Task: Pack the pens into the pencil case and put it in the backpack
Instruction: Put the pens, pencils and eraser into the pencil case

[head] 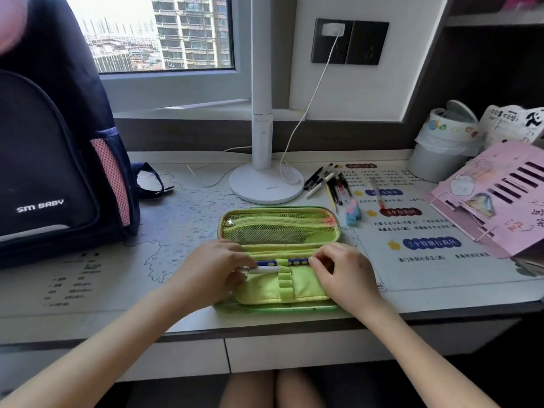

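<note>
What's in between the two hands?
Head view: a blue dotted pen under the pencil case loops, with a white pen just below, lies between left hand and right hand.

Backpack (50, 160) runs off the left and top edges. The white pen (266, 270) loses its left end inside the left hand (212, 269). The blue dotted pen (266, 262) is half under a loop (283, 262) and the right hand (341, 269); can't tell what those fingers (316, 265) pinch. Top-left corner's just a pink blur (8, 22).
</note>
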The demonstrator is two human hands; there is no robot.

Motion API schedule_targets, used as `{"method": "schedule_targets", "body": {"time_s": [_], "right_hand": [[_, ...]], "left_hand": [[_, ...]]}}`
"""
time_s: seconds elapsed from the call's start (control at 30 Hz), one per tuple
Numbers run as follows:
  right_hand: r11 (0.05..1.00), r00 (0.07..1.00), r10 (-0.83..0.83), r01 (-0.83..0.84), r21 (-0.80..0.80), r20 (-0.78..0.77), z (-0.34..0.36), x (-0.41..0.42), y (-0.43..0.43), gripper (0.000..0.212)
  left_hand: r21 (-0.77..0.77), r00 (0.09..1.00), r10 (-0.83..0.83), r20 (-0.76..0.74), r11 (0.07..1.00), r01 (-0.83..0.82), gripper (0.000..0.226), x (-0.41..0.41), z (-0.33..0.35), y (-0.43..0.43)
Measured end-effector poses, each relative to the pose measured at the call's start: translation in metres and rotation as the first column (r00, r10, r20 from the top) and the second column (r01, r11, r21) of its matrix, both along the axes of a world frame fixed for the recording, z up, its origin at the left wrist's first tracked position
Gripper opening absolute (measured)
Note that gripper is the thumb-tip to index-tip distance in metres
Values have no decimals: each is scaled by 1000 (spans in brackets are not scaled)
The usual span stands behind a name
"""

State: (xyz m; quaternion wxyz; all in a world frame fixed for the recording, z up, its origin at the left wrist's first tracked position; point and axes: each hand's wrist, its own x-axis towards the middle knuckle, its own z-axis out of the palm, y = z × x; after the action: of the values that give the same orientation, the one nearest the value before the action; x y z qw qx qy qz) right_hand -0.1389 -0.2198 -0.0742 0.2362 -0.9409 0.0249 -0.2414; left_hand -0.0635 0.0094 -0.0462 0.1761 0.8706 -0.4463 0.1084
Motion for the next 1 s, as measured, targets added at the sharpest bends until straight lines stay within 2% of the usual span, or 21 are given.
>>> {"method": "schedule_targets", "body": {"time_s": [0.13, 0.23, 0.33, 0.53, 0.67, 0.8, 1.0], "right_hand": [[997, 999, -5, 3, -74, -32, -2, 1, 1, 11], [994, 997, 54, -59, -91, -55, -2, 0, 2, 8], [988, 987, 132, -138, -66, -93, 1, 0, 1, 8], [979, 975, 176, -188, -84, -135, 2, 1, -1, 10], [976, 975, 167, -184, -113, -147, 1, 2, -1, 9], [980, 974, 157, -174, -99, -165, 2, 2, 0, 11], [984, 973, 130, -150, -93, -188, 6, 1, 3, 14]], "left_hand": [[-43, 997, 21, -80, 999, -25, 12, 4, -3, -10], [-168, 980, 43, -195, 983, -77, 10, 3, -8, -13], [-224, 977, 47, -207, 970, -94, 10, -1, -12, -17], [-133, 976, 10, -216, 990, -40, 12, 10, -7, -24], [-165, 968, -14, -251, 986, -29, 13, 10, -9, -30], [-129, 968, 84, -237, 985, -117, 17, 13, -12, -31], [-108, 956, 136, -259, 980, -168, 18, 11, -12, -29]]}}
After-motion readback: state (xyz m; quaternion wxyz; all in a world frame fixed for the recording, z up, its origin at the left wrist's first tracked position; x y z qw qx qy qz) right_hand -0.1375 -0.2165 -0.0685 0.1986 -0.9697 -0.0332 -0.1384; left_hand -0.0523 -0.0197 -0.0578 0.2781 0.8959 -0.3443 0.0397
